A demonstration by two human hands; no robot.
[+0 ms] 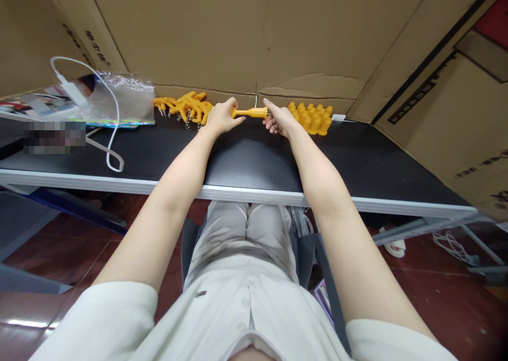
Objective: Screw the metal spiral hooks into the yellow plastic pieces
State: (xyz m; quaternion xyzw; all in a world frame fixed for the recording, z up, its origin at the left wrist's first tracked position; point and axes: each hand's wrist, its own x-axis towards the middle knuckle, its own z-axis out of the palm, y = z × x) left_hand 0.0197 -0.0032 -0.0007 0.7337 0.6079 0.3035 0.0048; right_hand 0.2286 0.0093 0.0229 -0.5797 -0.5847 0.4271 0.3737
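Note:
A slim yellow plastic piece (254,113), with a ribbed or threaded left part and a thicker cylindrical right end, lies level between my two hands just above the black tabletop. My left hand (222,118) is closed around its left end, thumb and fingers pinching it. My right hand (281,119) is at the thicker end, thumb above and fingers curled below. Left of my left hand lies a pile of yellow branched plastic parts (192,107) with metal spirals. Beside my right hand stand several yellow cylindrical pieces (315,120) in close rows.
A cardboard wall (254,38) rises behind the black table (254,165), and more cardboard (460,96) stands at right. On the left are a clear plastic bag (133,96) and a white cable (118,109). The table's pale front edge (254,194) runs before my lap.

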